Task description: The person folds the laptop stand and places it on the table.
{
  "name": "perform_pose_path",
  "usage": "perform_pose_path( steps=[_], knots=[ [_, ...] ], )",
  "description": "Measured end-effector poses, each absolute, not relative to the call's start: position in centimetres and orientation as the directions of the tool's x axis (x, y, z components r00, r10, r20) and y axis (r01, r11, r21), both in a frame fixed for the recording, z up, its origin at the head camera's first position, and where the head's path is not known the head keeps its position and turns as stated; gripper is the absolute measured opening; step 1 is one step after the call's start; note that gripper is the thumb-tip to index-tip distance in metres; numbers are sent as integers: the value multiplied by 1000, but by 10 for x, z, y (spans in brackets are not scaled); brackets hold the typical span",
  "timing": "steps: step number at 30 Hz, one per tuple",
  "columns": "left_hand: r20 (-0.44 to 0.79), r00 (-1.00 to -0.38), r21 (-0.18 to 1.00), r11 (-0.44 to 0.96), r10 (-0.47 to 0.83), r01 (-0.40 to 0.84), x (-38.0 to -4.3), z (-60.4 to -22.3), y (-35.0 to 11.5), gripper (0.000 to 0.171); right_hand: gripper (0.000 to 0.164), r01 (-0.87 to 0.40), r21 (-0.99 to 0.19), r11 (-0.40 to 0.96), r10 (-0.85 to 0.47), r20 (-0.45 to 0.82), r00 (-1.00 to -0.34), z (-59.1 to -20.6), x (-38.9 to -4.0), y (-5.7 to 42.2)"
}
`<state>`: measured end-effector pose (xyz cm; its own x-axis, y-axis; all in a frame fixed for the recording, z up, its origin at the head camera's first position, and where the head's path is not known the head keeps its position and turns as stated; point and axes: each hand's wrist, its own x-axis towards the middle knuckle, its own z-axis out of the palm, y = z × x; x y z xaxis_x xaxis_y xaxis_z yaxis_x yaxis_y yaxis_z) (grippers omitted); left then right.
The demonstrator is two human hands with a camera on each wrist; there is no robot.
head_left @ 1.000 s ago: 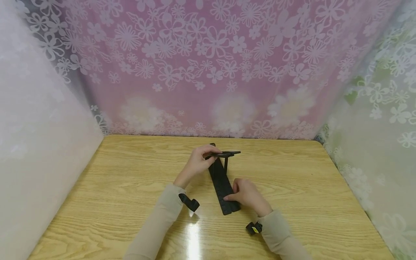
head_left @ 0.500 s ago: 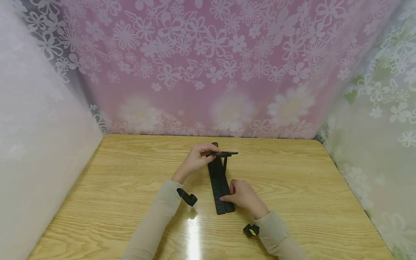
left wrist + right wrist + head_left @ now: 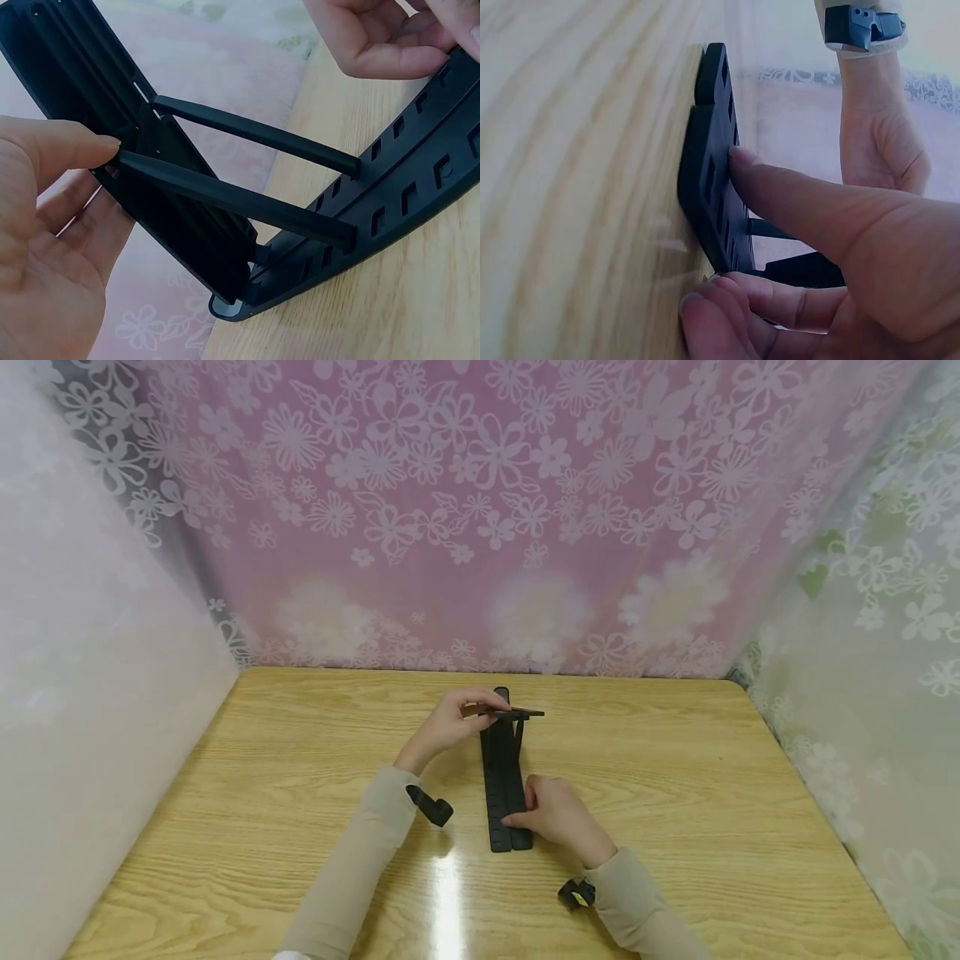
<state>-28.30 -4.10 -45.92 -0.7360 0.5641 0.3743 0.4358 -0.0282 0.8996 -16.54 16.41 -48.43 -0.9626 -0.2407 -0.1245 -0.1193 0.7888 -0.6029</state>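
Observation:
A black folding stand (image 3: 501,781) lies lengthwise on the table, its long base pointing toward me. The raised panel (image 3: 82,67) is hinged at the base's far end and propped by two thin support legs (image 3: 247,201). These reach down to the notched base (image 3: 424,169). My left hand (image 3: 450,727) pinches the panel's edge between thumb and fingers. Near the front end, my right hand (image 3: 561,814) grips the base's right edge. In the right wrist view, the right thumb (image 3: 795,195) presses on the notched face, with curled fingers at the base's side.
The wood-grain table (image 3: 300,760) extends on both sides of the stand. A pink flowered curtain (image 3: 480,527) hangs behind its far edge, with pale sheets left and right. Each wrist carries a small black camera (image 3: 431,806).
The near end of the stand's base has swung left, so the base now points more straight at me. My right hand has moved left with it; my left hand keeps its pinch, shifting slightly.

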Motion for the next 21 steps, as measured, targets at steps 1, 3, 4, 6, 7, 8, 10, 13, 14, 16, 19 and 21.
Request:
perform_pose_path(
  steps=[1,3,4,6,7,8,10,13,14,16,19,21],
  knots=[
    [374,-735,901,-33,565,433,-283,-459,-42,25,44,-122,-602,789,-244,-124,-962,-484,-165,164],
    [377,-732,902,-47,568,428,-285,-460,-43,25,43,-127,-605,786,-250,-124,-960,-484,-164,163],
    [380,-730,903,-57,568,426,-285,-461,-43,25,43,-131,-604,786,-254,-122,-959,-484,-164,162],
    [385,-728,903,-70,567,424,-286,-461,-44,24,42,-135,-605,784,-259,-122,-958,-485,-163,161],
    [388,-727,903,-74,566,424,-286,-462,-44,24,42,-138,-604,785,-261,-121,-958,-485,-163,161],
    [390,-727,902,-75,566,426,-286,-462,-44,24,41,-137,-603,786,-261,-123,-958,-485,-163,161],
    [392,-726,901,-75,565,428,-287,-462,-45,23,41,-138,-602,786,-261,-122,-957,-485,-163,160],
    [385,-729,903,-69,566,424,-286,-462,-45,24,42,-138,-606,783,-263,-122,-957,-485,-163,160],
    [383,-730,904,-67,567,422,-286,-461,-46,24,42,-137,-609,781,-264,-123,-956,-485,-163,160],
    [379,-733,906,-65,565,419,-285,-461,-46,25,41,-138,-612,779,-268,-125,-955,-485,-163,159],
    [379,-736,907,-66,561,416,-283,-460,-47,25,41,-142,-613,777,-273,-125,-954,-486,-163,159],
    [380,-739,906,-62,556,419,-283,-460,-47,26,40,-149,-614,775,-276,-118,-954,-486,-163,159]
  ],
)
